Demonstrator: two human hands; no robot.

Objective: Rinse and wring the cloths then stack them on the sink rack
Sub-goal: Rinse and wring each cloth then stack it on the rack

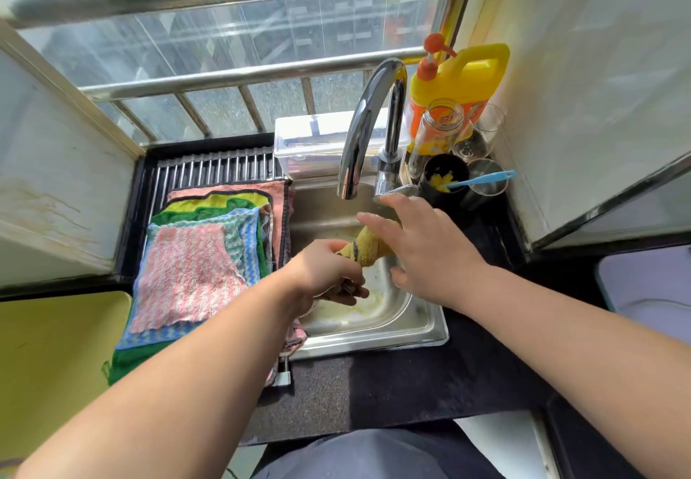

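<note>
Item: rack (213, 170), across the left side of the sink (422, 325). It carries one stack of cloths (190, 272) with five layers showing: pink-white on top, then blue-striped, green, yellow, and pink with dark edging lowest.
Item: one yellow cloth (368, 248), twisted into a roll, held over the sink basin.
Left hand (325, 272): grip closed round the roll's near end.
Right hand (430, 250): grip spread, fingers straight, over the roll's far end; contact cannot be told.
Back right corner of the worktop (392, 385): one yellow detergent bottle (467, 82) with an orange pump; one clear jar (437, 130) with an orange label, writing unreadable; one black cup (445, 171).
One tap (368, 119).
</note>
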